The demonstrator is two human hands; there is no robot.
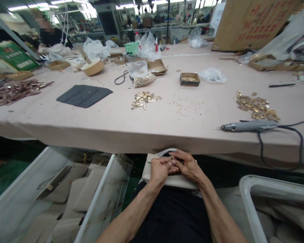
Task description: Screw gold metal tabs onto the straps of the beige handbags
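Observation:
A cream-coloured handbag [181, 182] lies on my lap, up against the table's front edge. Its pale curved handle or strap [168, 150] shows just behind my fingers. Above the bag, my left hand [160, 169] and my right hand [187, 165] meet with fingertips pinched together. Between those fingertips is a tiny piece, too small and too covered to name. The front of the bag under both hands is partly hidden.
On the table [111, 125] lie gold metal plates [145, 98], more gold fittings [257, 106], scattered small parts, a small box [190, 79] and a corded electric screwdriver [250, 126]. Bins of cream bags flank me, a left bin [98, 199] and a right bin [245, 199]. Someone stands far left.

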